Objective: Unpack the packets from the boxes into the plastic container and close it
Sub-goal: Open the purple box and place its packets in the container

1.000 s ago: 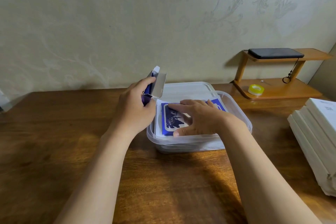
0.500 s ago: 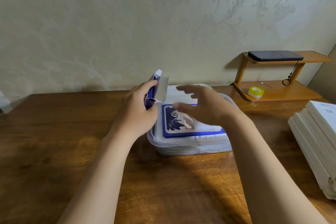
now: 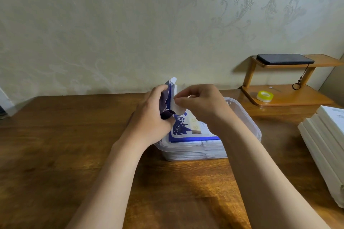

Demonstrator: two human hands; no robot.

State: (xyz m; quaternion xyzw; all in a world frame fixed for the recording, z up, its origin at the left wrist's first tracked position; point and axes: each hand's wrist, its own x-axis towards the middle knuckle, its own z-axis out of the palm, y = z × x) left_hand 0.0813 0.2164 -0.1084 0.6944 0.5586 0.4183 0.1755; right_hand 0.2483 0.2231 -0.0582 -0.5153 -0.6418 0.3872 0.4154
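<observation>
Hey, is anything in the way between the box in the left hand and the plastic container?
Nothing visible. The plastic container sits open, no lid on it, just below the box, which the left hand holds and the right hand pinches at its mouth. Packets inside stack near its rim.

On the table [image 3: 65, 145], near its middle, the container [image 3: 248, 118], with packets [image 3: 186, 132] stacked inside up to the rim. Above the container's left edge, a box [image 3: 167, 98] upright in the left hand [image 3: 150, 115]; just right of it, over the container, the right hand [image 3: 202, 106], pinching the box's flap. Right of the container and behind it, against the wall, a small shelf [image 3: 297, 96]: a roll of tape [image 3: 264, 96] on the lower board, a phone [image 3: 284, 59] on the upper. Right of the container, well apart, at the table's edge, a stack of boxes [image 3: 327, 145].
</observation>
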